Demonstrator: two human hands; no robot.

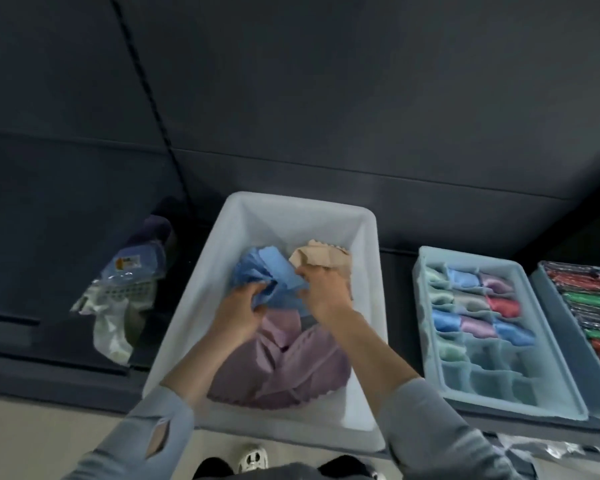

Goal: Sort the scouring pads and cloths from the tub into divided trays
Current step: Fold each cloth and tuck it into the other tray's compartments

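A white tub (364,237) stands in the middle and holds loose cloths. Both hands are inside it. My left hand (238,313) grips a crumpled blue cloth (272,271) at its lower left. My right hand (323,292) grips the same blue cloth on its right side, close to a beige cloth (317,256) at the tub's far right. Mauve cloths (291,372) fill the near half of the tub. To the right lies a light blue divided tray (426,341) with rolled cloths in its far compartments.
A second tray (548,303) at the far right holds red, green and dark packed pads. Plastic packaging (118,292) lies on the dark surface left of the tub. More clear wrapping (548,448) sits at the lower right. My shoes show at the bottom.
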